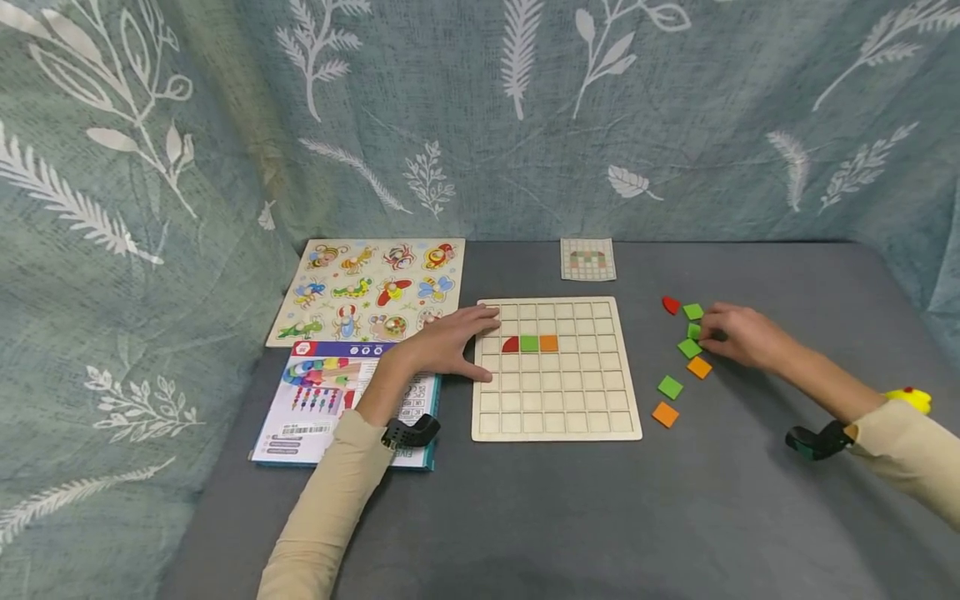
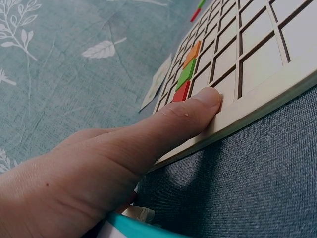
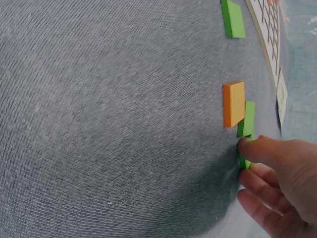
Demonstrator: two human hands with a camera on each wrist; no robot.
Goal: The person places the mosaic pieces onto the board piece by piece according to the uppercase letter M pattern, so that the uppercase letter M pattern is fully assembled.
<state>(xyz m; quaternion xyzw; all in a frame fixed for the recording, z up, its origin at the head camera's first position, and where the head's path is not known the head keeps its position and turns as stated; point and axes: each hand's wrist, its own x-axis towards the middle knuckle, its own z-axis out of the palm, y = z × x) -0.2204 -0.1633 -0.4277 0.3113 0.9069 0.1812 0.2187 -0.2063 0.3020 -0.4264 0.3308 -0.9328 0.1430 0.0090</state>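
A wooden grid board (image 1: 557, 425) lies mid-table, holding a red quarter-round tile (image 1: 512, 344), a green square tile (image 1: 529, 343) and an orange square tile (image 1: 549, 343) side by side in one row. My left hand (image 1: 450, 343) rests at the board's left edge, fingers spread and thumb on the rim. To the right of the board, my right hand (image 1: 742, 337) pinches a green square tile (image 3: 244, 161) between thumb and fingertips, low over the cloth. Loose around it are another red quarter-round tile (image 1: 671, 305), several green tiles (image 1: 671, 387) and orange tiles (image 1: 665, 414).
A small pattern card (image 1: 588, 260) lies behind the board. On the left are an insect puzzle board (image 1: 360, 287) and a printed box (image 1: 300, 433), partly under my left forearm. A yellow toy (image 1: 909, 399) shows beyond my right sleeve. A leaf-patterned curtain (image 1: 480, 125) hangs behind.
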